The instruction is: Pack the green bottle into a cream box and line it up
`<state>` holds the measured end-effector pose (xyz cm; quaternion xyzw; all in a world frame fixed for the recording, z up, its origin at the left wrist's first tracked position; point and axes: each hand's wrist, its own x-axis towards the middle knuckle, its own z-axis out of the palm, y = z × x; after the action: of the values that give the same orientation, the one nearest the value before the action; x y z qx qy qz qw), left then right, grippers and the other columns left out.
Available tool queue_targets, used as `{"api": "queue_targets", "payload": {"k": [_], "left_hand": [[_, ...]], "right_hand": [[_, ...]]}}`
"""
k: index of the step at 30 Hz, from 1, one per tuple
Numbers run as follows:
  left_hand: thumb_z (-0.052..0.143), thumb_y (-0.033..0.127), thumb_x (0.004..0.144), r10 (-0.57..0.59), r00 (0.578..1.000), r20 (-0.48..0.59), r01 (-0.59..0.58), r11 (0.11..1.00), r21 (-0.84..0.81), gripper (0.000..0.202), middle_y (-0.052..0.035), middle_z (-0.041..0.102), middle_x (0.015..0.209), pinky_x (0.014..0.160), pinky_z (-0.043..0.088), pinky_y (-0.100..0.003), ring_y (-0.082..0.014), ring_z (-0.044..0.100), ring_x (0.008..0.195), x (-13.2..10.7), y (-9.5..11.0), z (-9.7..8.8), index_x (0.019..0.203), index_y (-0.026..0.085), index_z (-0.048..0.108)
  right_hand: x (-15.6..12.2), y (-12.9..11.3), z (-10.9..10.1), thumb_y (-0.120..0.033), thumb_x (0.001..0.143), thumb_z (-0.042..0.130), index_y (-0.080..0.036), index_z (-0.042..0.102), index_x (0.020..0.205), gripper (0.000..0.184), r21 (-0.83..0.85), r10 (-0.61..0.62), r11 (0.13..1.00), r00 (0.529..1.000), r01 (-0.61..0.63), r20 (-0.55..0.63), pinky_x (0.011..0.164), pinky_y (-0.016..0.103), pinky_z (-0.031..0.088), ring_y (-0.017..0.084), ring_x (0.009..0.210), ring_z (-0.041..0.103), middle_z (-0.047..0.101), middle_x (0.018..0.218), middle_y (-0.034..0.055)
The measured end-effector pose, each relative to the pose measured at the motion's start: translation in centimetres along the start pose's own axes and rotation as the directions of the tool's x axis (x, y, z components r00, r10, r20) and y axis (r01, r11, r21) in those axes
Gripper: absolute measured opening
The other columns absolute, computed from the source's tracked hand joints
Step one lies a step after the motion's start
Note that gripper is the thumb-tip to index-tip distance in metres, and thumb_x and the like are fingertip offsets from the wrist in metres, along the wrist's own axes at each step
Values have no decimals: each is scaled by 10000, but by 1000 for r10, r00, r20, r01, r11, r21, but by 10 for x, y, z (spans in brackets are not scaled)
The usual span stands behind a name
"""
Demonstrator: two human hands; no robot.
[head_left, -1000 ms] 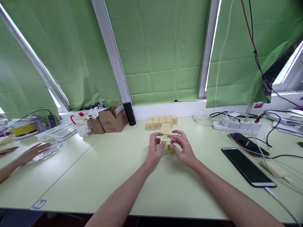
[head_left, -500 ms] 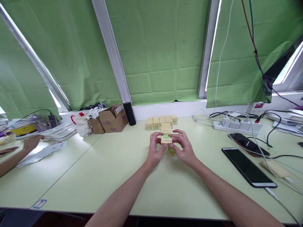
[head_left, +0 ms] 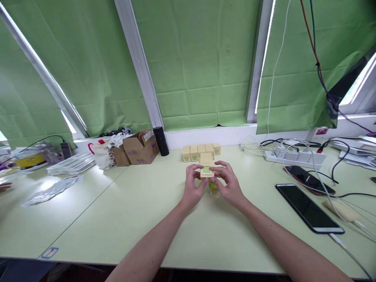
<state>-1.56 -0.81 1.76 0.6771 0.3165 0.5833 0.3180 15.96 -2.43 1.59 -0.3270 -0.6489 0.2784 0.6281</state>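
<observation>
My left hand (head_left: 192,188) and my right hand (head_left: 229,185) both pinch a small cream carton (head_left: 206,169) with a green window on its front, held just above the pale green table (head_left: 123,219). Its top flap stands open. Under the carton, between my hands, a small yellow-green jar (head_left: 213,187) rests on the table, partly hidden by my fingers. Behind the carton, a row of several matching cream cartons (head_left: 201,150) stands near the window sill.
Brown cardboard boxes (head_left: 138,147), a black cylinder (head_left: 160,141) and a white bag (head_left: 101,154) sit at the back left, with foil packets (head_left: 54,190). Right: a power strip (head_left: 293,155), tangled cables, two phones (head_left: 308,206). Another person's fingers (head_left: 3,187) show at the far left edge.
The other person's arm on the left has pulled back almost out of view. My hands have closed in slightly on the carton and raised it a little.
</observation>
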Motion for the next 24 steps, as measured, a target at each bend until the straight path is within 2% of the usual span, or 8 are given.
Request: {"api": "queue_targets", "payload": {"k": [7,20,22,24], "left_hand": [[755,501,933,-6,1000,-19,6,1000,1,416,-80,542,1277,901,498,-391,-187,601,952,0,-1,1,1217,269,559],[746,458,948,18,999,-51,-17,999,28,362,-67,540,1251,887,496,-370,-168,600,916,1,-2,2,1191,260,563],[750,445,945,35,999,-33,-33,999,38,376,-79,532,1284,906,503,-377,-185,605,965,1,0,1,1220,263,568],[754,426,941,72,997,-5,-71,996,57,400,-95,518,1323,946,511,-393,-226,602,1090,0,2,-1,1260,270,570]], "right_hand": [[1,1,1,-499,968,705,-283,750,1175,303,-11,-4,1000,1000,4,-6,930,483,670,144,839,719,504,1392,107],[2,3,1,-477,985,686,-283,759,1158,270,-17,15,1000,1000,-15,-10,948,452,657,133,864,704,504,1381,96],[2,3,0,-456,983,694,-290,756,1179,265,-10,27,1000,1000,-28,-9,955,446,651,128,862,705,494,1394,94],[2,3,0,-431,980,699,-303,748,1217,273,0,35,999,999,-35,-2,967,445,644,123,862,702,480,1413,92]]}}
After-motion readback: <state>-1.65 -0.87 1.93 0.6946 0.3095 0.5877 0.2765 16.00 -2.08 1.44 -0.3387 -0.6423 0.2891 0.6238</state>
